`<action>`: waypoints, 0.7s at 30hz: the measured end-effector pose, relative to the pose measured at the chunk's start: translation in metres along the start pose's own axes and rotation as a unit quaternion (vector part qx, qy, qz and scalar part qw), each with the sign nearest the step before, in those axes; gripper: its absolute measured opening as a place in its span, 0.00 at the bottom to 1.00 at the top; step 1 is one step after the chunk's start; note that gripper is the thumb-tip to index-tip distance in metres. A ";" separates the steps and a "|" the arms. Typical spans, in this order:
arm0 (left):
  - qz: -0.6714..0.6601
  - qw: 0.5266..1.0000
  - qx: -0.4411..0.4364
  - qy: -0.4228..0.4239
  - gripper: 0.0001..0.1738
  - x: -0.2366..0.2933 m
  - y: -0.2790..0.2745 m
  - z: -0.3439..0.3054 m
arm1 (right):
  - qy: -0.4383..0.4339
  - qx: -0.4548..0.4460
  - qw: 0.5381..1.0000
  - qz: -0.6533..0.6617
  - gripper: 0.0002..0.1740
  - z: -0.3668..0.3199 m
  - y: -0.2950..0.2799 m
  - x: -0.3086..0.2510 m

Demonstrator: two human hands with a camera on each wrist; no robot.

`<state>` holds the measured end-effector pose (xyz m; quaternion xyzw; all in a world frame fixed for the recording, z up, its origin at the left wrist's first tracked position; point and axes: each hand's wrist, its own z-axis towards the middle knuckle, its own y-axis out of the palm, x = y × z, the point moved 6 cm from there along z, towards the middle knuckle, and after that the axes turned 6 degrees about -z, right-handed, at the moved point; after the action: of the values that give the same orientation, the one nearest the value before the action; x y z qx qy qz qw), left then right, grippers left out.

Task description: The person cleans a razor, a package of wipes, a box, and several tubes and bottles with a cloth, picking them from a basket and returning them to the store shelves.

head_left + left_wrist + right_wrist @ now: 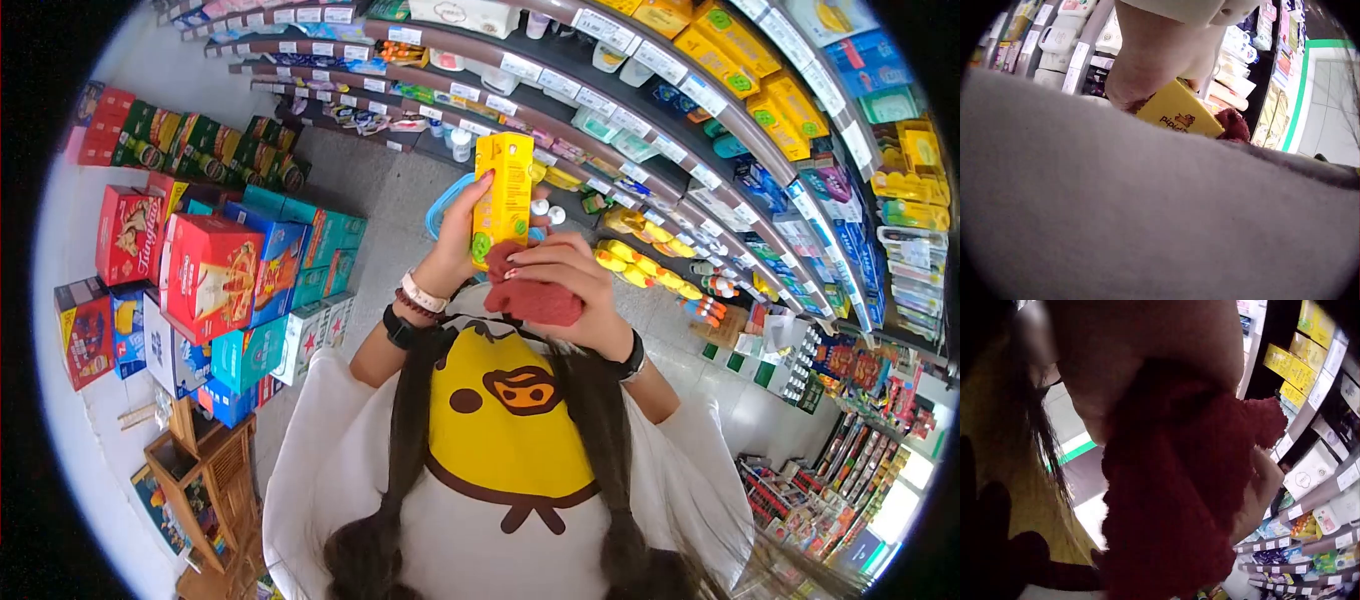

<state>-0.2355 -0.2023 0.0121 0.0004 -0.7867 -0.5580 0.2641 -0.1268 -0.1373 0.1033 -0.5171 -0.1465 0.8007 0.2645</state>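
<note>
A yellow box (503, 190) stands upright in front of the chest in the head view, gripped by the left hand (458, 232) along its left side. The right hand (568, 275) holds a bunched dark red cloth (535, 300) against the box's lower end. In the left wrist view a grey-white surface hides the lower part; above it show the left hand (1154, 59) and the end of the yellow box (1179, 111), with the red cloth (1234, 124) beside it. The red cloth (1172, 487) hangs from the right hand (1154, 337) in the right wrist view.
Curved shelves (600, 95) of packaged goods, several yellow boxes (727, 50) among them, run across the top and right. Stacked drink cartons (215, 270) stand on the left, near a wooden rack (205, 480). A blue-rimmed container (437, 205) is behind the left hand.
</note>
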 end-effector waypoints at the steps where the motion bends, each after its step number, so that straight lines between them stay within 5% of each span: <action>1: -0.016 1.000 -0.016 -0.009 0.31 0.000 0.005 0.000 | 0.006 0.000 1.000 -0.002 0.27 -0.002 -0.001 0.002; 6: -0.157 0.984 -0.069 -0.055 0.37 -0.003 0.002 0.002 | 0.093 0.047 0.993 -0.059 0.25 -0.007 -0.013 0.022; 10: -0.108 0.992 -0.018 -0.064 0.32 -0.008 -0.020 0.006 | 0.139 0.143 0.976 -0.086 0.25 -0.011 -0.028 0.040; 14: -0.082 0.994 -0.036 -0.057 0.33 -0.013 -0.023 0.005 | 0.014 0.088 0.984 -0.154 0.26 -0.001 -0.033 0.010; 17: -0.067 0.995 -0.012 -0.068 0.33 -0.023 -0.034 0.011 | -0.043 -0.045 0.985 -0.163 0.30 -0.005 -0.001 0.002; 21: 0.081 0.996 -0.002 -0.044 0.33 -0.024 -0.001 0.002 | -0.017 0.014 0.986 -0.168 0.31 0.005 -0.007 0.028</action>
<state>-0.2162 -0.1936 0.0003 -0.0886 -0.7940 -0.5356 0.2735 -0.1388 -0.1153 0.0885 -0.4679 -0.2242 0.7557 0.3997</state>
